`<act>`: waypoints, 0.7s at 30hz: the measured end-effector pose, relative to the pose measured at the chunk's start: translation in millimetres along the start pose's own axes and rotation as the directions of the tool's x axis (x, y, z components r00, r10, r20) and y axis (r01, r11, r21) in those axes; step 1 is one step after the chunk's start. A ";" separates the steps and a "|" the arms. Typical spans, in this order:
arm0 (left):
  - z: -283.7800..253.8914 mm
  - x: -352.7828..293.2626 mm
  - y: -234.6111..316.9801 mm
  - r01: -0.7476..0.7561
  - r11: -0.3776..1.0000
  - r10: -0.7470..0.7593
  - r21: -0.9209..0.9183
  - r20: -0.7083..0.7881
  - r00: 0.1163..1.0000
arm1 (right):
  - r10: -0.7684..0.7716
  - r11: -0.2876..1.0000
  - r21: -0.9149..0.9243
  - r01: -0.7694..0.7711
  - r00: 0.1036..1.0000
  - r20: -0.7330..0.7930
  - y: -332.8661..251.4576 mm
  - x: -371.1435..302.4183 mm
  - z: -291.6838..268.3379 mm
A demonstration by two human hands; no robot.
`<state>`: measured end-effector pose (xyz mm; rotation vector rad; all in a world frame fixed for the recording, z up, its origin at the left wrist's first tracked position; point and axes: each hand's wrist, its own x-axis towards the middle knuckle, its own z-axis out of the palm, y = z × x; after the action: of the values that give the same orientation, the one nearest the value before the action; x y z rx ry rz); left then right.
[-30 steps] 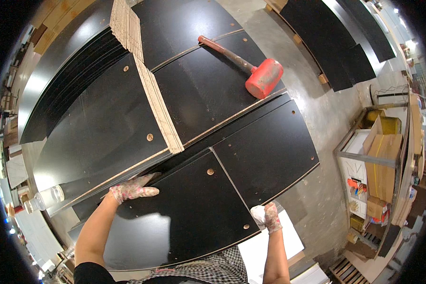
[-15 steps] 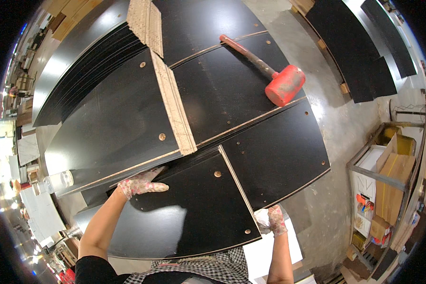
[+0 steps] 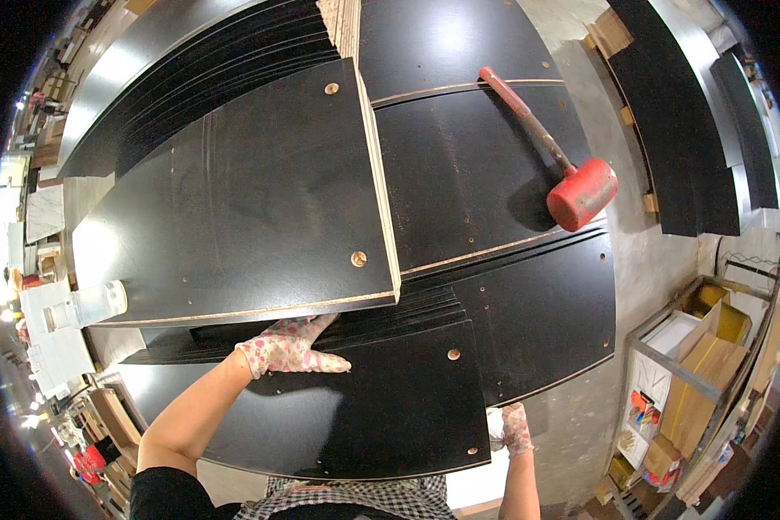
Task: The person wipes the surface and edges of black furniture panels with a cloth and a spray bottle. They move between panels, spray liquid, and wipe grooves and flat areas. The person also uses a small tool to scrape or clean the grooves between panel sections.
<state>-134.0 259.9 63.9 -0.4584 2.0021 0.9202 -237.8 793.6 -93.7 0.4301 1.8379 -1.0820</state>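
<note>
A black panel (image 3: 390, 407) with round holes lies nearest me, on top of several thin black layers. My left hand (image 3: 290, 348), in a flower-patterned glove, rests at its far edge. The thumb stretches over the panel's face, and the fingers reach apart from it toward the gap behind. My right hand (image 3: 517, 431), gloved alike, is closed on a crumpled white cloth (image 3: 496, 426), close to the panel's right edge. Some of the right fingers are hidden.
Beyond lies a larger black panel (image 3: 251, 191) with a pale edge. A red mallet (image 3: 583, 194) lies on black panels at the right; a clear jar (image 3: 100, 303) stands at the left. A metal-framed cart (image 3: 667, 373) with cardboard is at the right. More panels (image 3: 685, 113) stand far right.
The view has shifted, so panels and mallet appear farther right and lower. My left hand stays at the panel's far edge. The white cloth beside my right hand shows less.
</note>
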 end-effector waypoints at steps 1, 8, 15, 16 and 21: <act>0.9 0.1 -1.0 -0.004 1.000 0.004 0.002 0.005 1.000 | 0.006 1.000 -0.006 -0.006 1.000 -0.001 0.2 0.2 -0.8; 2.4 2.2 -4.5 -0.084 0.996 0.084 -0.017 -0.030 0.996 | 0.009 0.999 -0.047 -0.008 1.000 0.006 -3.2 6.7 1.4; 22.1 0.8 5.1 -0.063 0.997 0.065 -0.054 0.031 0.997 | 0.001 0.997 -0.074 0.000 1.000 0.013 4.7 9.0 -9.6; 25.2 0.0 7.6 -0.095 0.992 0.097 -0.084 0.017 0.995 | -0.002 0.996 -0.085 0.004 1.000 0.014 10.3 11.1 -11.0; 37.9 -4.0 20.2 -0.095 0.993 0.098 -0.069 0.033 0.995 | -0.007 0.983 -0.185 0.013 0.999 0.034 16.4 27.3 -17.9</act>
<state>-123.0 301.6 62.5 -0.3822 1.9790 1.0512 -250.3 813.3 -121.8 0.2914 1.8937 -0.9091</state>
